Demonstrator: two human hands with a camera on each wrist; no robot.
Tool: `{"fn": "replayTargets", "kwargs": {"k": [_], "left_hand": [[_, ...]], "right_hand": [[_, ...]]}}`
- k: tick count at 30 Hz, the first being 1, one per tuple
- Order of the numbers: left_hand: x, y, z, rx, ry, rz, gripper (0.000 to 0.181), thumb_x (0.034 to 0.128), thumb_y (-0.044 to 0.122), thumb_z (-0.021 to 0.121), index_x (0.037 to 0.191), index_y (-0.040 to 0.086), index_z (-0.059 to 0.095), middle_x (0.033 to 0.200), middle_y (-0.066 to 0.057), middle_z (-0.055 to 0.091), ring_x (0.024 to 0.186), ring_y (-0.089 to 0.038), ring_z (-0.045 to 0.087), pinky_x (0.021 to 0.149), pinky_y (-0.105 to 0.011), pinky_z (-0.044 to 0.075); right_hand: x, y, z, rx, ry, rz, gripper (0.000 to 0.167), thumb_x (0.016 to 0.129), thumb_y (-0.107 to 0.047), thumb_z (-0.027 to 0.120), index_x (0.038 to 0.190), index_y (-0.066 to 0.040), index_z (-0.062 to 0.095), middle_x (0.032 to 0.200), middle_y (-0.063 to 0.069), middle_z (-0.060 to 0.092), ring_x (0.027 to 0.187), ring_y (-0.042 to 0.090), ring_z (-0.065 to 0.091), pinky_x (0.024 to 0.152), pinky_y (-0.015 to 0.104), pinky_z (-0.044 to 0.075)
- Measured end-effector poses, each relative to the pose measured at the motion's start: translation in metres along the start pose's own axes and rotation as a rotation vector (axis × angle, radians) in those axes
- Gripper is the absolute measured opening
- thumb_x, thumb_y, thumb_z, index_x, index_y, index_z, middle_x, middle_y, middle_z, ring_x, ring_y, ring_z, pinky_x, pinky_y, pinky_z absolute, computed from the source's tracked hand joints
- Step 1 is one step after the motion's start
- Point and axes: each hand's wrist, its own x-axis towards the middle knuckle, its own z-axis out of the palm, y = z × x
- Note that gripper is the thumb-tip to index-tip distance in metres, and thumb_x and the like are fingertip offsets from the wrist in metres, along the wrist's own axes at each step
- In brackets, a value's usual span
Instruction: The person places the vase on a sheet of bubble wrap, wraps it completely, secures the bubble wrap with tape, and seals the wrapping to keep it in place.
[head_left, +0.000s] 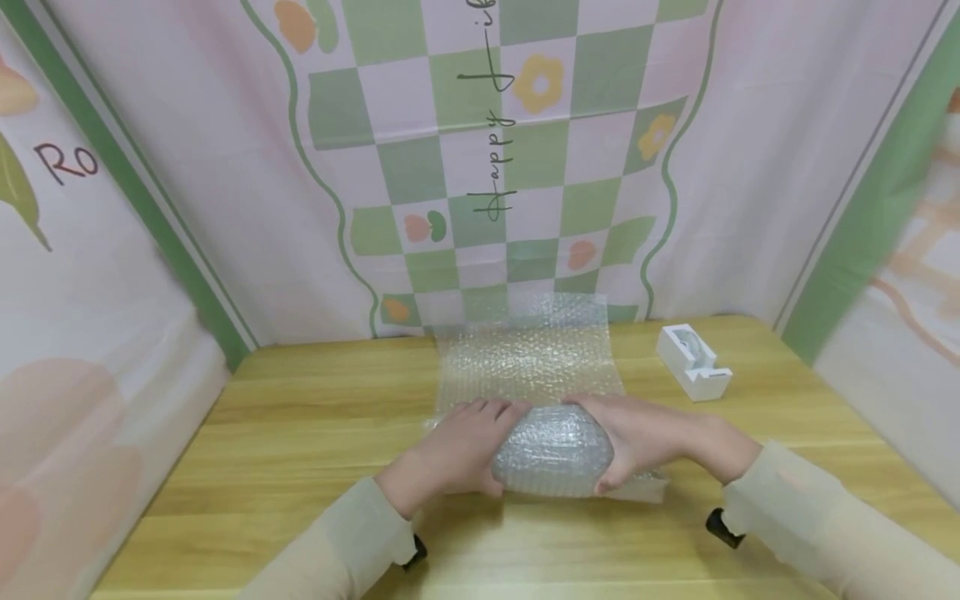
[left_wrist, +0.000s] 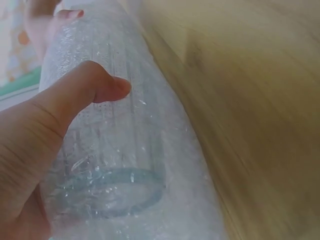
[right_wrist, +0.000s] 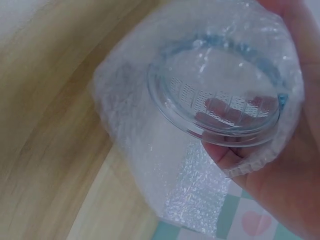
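A clear ribbed glass cup [right_wrist: 172,112] lies on its side, rolled inside bubble wrap [head_left: 525,362]. The loose part of the sheet stretches away from the hands, up against the curtain at the back. My left hand [head_left: 461,446] grips the roll's left end, its thumb bent over the wrap in the left wrist view. At the other end my right hand [head_left: 648,433] holds the roll, thumb on the near side. Through the film in the left wrist view, a thick glass ring [left_wrist: 120,207] shows. The cup's round rim appears inside the wrap's open end in the right wrist view.
A white tape dispenser [head_left: 697,379] stands at the back right of the wooden table [head_left: 315,417]. A checked, printed curtain [head_left: 480,167] hangs behind the table, with more cloth on both sides. A flap of wrap sticks out below the right hand.
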Motion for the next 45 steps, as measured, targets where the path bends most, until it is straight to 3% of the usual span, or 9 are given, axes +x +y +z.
{"fn": "replayTargets", "kwargs": {"k": [9, 18, 23, 26, 31, 36, 41, 45], "left_hand": [[0.0, 0.004, -0.003, -0.019, -0.03, -0.007, 0.117, 0.0682, 0.043, 0.093, 0.16, 0.011, 0.029, 0.149, -0.01, 0.051, 0.136, -0.027, 0.049, 0.119, -0.044, 0.034], [0.003, 0.006, -0.008, 0.013, -0.043, -0.01, 0.117, 0.0678, 0.044, 0.094, 0.16, 0.011, 0.03, 0.145, -0.01, 0.054, 0.132, -0.027, 0.053, 0.116, -0.042, 0.039], [0.004, 0.005, -0.008, -0.018, -0.082, -0.047, 0.114, 0.0685, 0.044, 0.094, 0.159, 0.009, 0.032, 0.145, -0.011, 0.055, 0.131, -0.027, 0.054, 0.114, -0.041, 0.041], [0.005, 0.004, -0.007, -0.02, -0.09, -0.048, 0.113, 0.0684, 0.044, 0.093, 0.158, 0.008, 0.034, 0.142, -0.011, 0.058, 0.126, -0.025, 0.058, 0.111, -0.039, 0.045], [0.008, 0.002, -0.008, -0.026, -0.096, -0.056, 0.113, 0.0682, 0.044, 0.094, 0.158, 0.009, 0.034, 0.14, -0.011, 0.058, 0.123, -0.025, 0.059, 0.108, -0.039, 0.048], [0.009, 0.002, -0.009, -0.029, -0.111, -0.068, 0.113, 0.0684, 0.045, 0.094, 0.158, 0.009, 0.035, 0.141, -0.011, 0.058, 0.123, -0.026, 0.059, 0.107, -0.04, 0.049], [0.011, 0.003, -0.01, -0.025, -0.122, -0.065, 0.113, 0.0685, 0.045, 0.094, 0.157, 0.008, 0.035, 0.141, -0.011, 0.058, 0.123, -0.027, 0.059, 0.105, -0.039, 0.051], [0.012, 0.006, -0.014, -0.019, -0.135, -0.074, 0.114, 0.0687, 0.046, 0.093, 0.158, 0.007, 0.034, 0.142, -0.012, 0.057, 0.125, -0.028, 0.058, 0.106, -0.041, 0.05]], "right_hand": [[-0.002, -0.001, -0.001, 0.075, -0.02, 0.019, 0.115, 0.058, -0.039, 0.096, 0.147, 0.006, 0.038, 0.132, 0.012, 0.058, 0.111, 0.029, 0.061, 0.091, 0.05, 0.056], [-0.005, 0.0, 0.0, 0.114, 0.002, 0.039, 0.117, 0.061, -0.039, 0.095, 0.149, 0.007, 0.033, 0.137, 0.021, 0.052, 0.115, 0.036, 0.058, 0.091, 0.055, 0.056], [-0.01, -0.004, -0.003, 0.02, 0.05, 0.059, 0.119, 0.067, -0.047, 0.092, 0.153, 0.006, 0.028, 0.147, 0.03, 0.044, 0.126, 0.046, 0.052, 0.102, 0.063, 0.048], [-0.013, -0.01, -0.004, -0.135, 0.108, 0.035, 0.119, 0.068, -0.056, 0.088, 0.154, 0.003, 0.031, 0.152, 0.029, 0.041, 0.133, 0.047, 0.047, 0.107, 0.065, 0.041], [-0.016, -0.02, -0.002, -0.415, 0.24, -0.087, 0.104, 0.066, -0.059, 0.087, 0.143, 0.002, 0.05, 0.145, 0.02, 0.051, 0.132, 0.042, 0.048, 0.107, 0.064, 0.041], [-0.019, -0.026, 0.004, -0.43, 0.263, -0.121, 0.095, 0.069, -0.045, 0.089, 0.14, 0.005, 0.05, 0.14, 0.021, 0.053, 0.128, 0.039, 0.051, 0.107, 0.058, 0.045], [-0.019, -0.024, 0.016, -0.43, 0.255, -0.08, 0.115, 0.061, -0.048, 0.093, 0.146, 0.009, 0.04, 0.142, 0.028, 0.049, 0.128, 0.044, 0.051, 0.106, 0.06, 0.045], [-0.018, -0.02, 0.024, -0.478, 0.304, -0.101, 0.129, 0.05, -0.048, 0.098, 0.147, 0.01, 0.036, 0.14, 0.029, 0.05, 0.126, 0.046, 0.051, 0.105, 0.062, 0.045]]}}
